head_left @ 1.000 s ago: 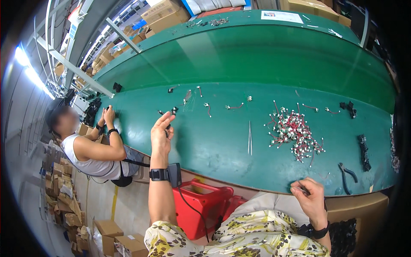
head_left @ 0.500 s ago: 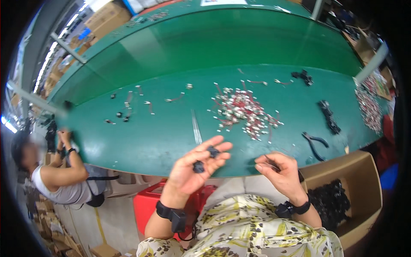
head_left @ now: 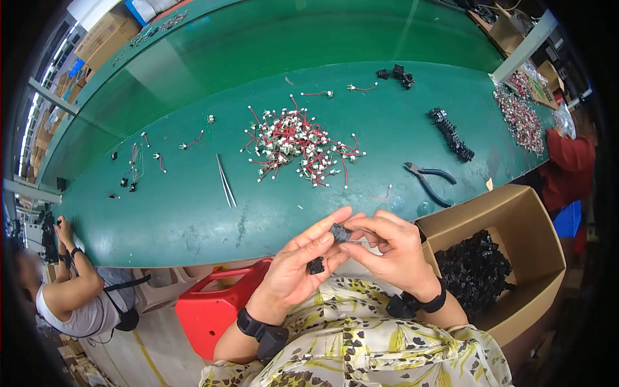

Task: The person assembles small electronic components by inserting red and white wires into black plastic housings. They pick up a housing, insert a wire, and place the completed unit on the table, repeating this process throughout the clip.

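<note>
Here the left hand (head_left: 303,261) and the right hand (head_left: 392,250) meet close above the lap, just in front of the near edge of the long green worktop (head_left: 193,213). Between the fingertips of both sits a small black plastic connector block (head_left: 340,232); the left hand is closed on it with thumb and forefinger, and a second small black plastic piece (head_left: 315,265) rests lower against the left palm. The right hand pinches narrowly at the block's side, perhaps on something thin, though what it is cannot be told. As a judgement, the work looks to be in its middle: a large heap of short red wires with white plugs (head_left: 298,145) waits on the worktop, with a few loose wired pieces (head_left: 155,155) strewn to the left, while a brown cardboard box (head_left: 509,213) at the right is partly filled with a mass of black parts (head_left: 475,271). Thin metal tweezers (head_left: 225,179) and dark-handled pliers (head_left: 427,180) lie untouched. Compared with half a second ago, the hands have drawn together: then they were apart, the left spread open around two dark pieces and the right off to the side with its own item, and the view has since dipped toward the lap.
</note>
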Demonstrator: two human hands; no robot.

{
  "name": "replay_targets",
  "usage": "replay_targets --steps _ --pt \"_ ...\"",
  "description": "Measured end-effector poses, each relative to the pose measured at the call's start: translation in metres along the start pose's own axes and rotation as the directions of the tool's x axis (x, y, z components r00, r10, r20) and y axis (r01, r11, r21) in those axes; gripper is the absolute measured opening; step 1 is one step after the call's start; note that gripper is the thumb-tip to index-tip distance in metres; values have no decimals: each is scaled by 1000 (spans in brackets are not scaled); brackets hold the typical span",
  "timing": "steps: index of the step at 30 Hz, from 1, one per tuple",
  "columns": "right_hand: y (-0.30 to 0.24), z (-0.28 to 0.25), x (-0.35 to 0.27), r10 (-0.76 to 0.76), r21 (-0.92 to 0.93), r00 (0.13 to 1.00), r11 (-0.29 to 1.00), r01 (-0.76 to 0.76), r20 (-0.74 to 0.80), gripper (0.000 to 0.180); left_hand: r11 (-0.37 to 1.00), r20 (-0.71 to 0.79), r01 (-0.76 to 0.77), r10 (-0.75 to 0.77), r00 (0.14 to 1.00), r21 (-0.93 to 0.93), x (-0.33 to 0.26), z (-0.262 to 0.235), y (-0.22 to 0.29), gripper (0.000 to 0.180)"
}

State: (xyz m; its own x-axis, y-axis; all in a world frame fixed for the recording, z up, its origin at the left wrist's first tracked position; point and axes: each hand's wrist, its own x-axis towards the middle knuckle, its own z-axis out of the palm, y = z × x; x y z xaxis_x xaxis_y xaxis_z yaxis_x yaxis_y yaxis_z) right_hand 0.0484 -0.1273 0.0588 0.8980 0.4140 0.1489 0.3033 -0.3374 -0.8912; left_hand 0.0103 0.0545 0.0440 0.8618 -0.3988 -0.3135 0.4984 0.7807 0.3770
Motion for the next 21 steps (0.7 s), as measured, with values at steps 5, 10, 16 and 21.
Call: replay_targets --steps 5,10,16,21 --pt "2 -4 3 22 62 1000 998 -22 11 33 997 12 44 -43 999 -69 0 -15 0 48" --pt "0 -3 5 68 89 998 994 -68 6 33 1000 -11 -23 23 1000 6 3 -19 -3 42" --pt "3 -3 13 63 75 998 995 -64 12 28 976 -49 -188 194 980 106 11 -21 -9 32" --pt "34 -31 50 -227 -377 974 903 206 -12 22 976 -71 -191 199 977 108 12 -27 0 31"
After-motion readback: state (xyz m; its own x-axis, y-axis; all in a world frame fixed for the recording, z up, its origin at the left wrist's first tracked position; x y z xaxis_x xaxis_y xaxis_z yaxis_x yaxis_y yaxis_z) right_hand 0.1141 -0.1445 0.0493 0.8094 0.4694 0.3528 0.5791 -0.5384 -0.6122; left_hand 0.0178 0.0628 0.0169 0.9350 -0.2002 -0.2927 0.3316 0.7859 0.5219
